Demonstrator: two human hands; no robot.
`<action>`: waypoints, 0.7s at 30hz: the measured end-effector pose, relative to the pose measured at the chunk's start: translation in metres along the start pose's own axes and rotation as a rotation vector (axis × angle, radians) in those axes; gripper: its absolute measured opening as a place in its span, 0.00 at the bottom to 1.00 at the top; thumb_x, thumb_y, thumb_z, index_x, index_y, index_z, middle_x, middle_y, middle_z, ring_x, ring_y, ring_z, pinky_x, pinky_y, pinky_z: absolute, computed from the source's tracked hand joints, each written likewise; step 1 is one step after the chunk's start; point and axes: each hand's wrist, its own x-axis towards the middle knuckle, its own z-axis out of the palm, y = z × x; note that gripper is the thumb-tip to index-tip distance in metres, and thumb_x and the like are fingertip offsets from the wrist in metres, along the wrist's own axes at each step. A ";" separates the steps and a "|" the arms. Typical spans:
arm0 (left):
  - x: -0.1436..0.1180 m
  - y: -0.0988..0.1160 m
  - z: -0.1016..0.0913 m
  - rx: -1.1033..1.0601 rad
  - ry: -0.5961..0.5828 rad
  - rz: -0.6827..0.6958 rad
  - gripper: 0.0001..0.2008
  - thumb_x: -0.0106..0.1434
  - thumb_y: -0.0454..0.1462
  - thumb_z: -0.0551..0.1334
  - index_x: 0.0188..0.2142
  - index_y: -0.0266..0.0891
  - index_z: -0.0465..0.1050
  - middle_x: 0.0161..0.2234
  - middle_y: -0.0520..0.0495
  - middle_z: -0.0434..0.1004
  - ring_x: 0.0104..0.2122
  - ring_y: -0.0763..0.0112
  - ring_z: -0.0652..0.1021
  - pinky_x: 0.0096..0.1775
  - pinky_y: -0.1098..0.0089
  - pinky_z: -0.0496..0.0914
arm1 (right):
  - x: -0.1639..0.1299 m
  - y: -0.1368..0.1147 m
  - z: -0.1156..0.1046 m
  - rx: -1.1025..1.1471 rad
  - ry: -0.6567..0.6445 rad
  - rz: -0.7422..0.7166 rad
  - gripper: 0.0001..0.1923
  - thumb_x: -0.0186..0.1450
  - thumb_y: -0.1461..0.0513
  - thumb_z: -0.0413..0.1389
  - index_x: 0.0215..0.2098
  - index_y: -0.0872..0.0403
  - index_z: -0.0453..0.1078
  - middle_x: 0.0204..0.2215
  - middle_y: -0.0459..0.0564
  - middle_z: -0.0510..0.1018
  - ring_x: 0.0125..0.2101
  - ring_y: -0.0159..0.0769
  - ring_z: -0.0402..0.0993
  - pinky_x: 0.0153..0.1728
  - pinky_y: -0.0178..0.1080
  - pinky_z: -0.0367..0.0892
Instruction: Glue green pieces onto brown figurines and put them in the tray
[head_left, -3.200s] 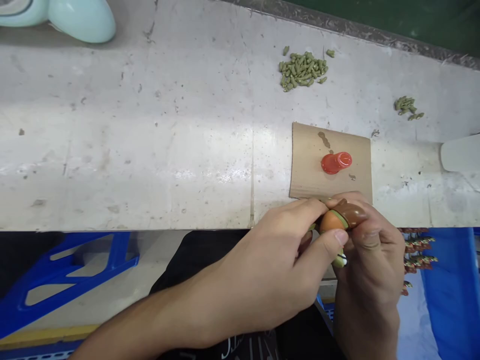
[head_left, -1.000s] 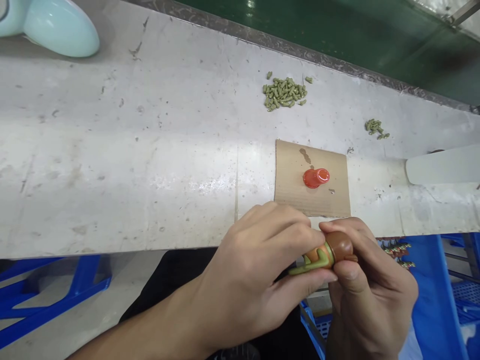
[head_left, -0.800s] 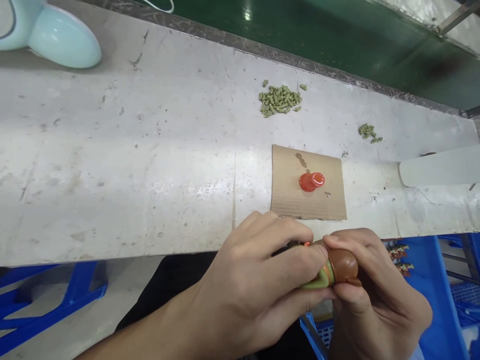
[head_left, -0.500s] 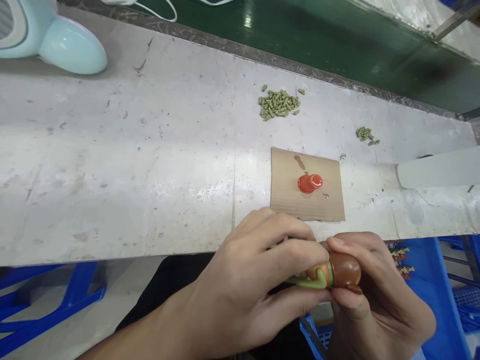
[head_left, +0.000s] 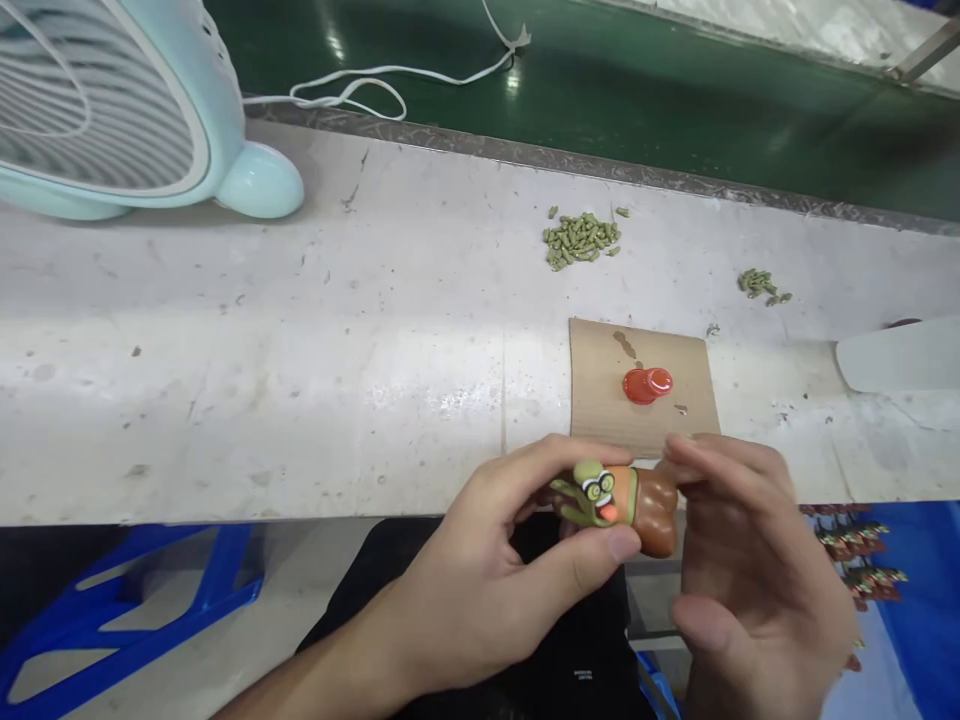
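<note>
A small toy figure [head_left: 619, 497] with a green goggle-eyed head, an orange middle and a brown end lies sideways in my left hand [head_left: 480, 590], pinched between thumb and fingers at the table's near edge. Its face is turned up toward me. My right hand [head_left: 742, 570] is just to its right, fingers apart and blurred, with the fingertips beside the brown end and the thumb well clear of it. Beyond the hands, a red cap [head_left: 646, 384] rests on a piece of cardboard [head_left: 600, 400].
Two piles of green pellets [head_left: 581, 240] [head_left: 761, 285] lie on the white table [head_left: 300, 350]. A pale blue fan [head_left: 112, 110] stands far left, its cable [head_left: 390, 80] on the green belt [head_left: 712, 90]. A white flat piece [head_left: 900, 355] is at right. Below: blue stool [head_left: 135, 610], blue bin of figures [head_left: 862, 560].
Both hands held the toy earlier; now my right hand has let go and spread. The left hand has turned the toy face-up. The view has tilted up, showing the fan.
</note>
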 end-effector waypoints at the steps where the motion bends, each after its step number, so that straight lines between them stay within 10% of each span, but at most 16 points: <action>1: -0.002 -0.002 -0.001 0.046 0.027 0.036 0.15 0.79 0.36 0.75 0.62 0.45 0.82 0.49 0.46 0.88 0.48 0.65 0.89 0.50 0.73 0.84 | 0.004 -0.004 0.004 0.021 -0.015 0.025 0.29 0.76 0.45 0.75 0.71 0.42 0.83 0.58 0.55 0.74 0.53 0.48 0.78 0.52 0.47 0.81; 8: -0.013 -0.017 -0.010 0.143 0.127 0.328 0.19 0.77 0.29 0.75 0.63 0.46 0.81 0.54 0.47 0.87 0.53 0.69 0.88 0.56 0.76 0.84 | 0.016 -0.017 0.032 0.083 -0.003 0.129 0.17 0.74 0.57 0.77 0.60 0.36 0.89 0.47 0.48 0.85 0.40 0.34 0.85 0.40 0.29 0.84; 21: -0.019 -0.026 -0.024 0.179 0.031 0.551 0.23 0.78 0.27 0.74 0.69 0.35 0.76 0.50 0.44 0.86 0.52 0.72 0.85 0.60 0.73 0.82 | 0.010 -0.021 0.033 0.228 -0.125 0.151 0.14 0.77 0.58 0.75 0.60 0.38 0.90 0.48 0.51 0.84 0.38 0.35 0.85 0.35 0.31 0.83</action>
